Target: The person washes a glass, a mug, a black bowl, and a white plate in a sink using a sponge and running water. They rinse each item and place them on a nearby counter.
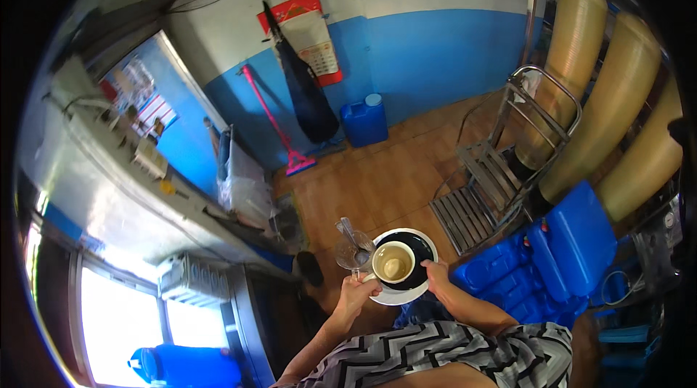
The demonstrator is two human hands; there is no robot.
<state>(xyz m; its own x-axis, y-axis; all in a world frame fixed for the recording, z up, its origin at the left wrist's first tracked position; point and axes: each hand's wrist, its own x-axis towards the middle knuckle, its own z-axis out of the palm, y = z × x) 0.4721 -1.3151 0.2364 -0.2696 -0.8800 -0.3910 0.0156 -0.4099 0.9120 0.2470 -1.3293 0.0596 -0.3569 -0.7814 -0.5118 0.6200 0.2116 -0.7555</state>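
Observation:
A cream mug stands upright over a white plate with a dark centre. The fingers of my left hand are closed at the mug's handle, beside the plate's left edge. A clear glass cup sits just left of the mug, with a metal spoon leaning out of it; whether my left hand also grips this cup I cannot tell. On the other side, my right hand pinches the plate's right rim. Seen from above, the mug's inside looks pale, with a lighter round patch at its bottom.
Blue plastic jerrycans lie close on my right, beside a metal chair with slatted seat. Tall tan tanks line the right side. Ahead, a blue jerrycan, a pink squeegee and a hanging black apron are by the wall.

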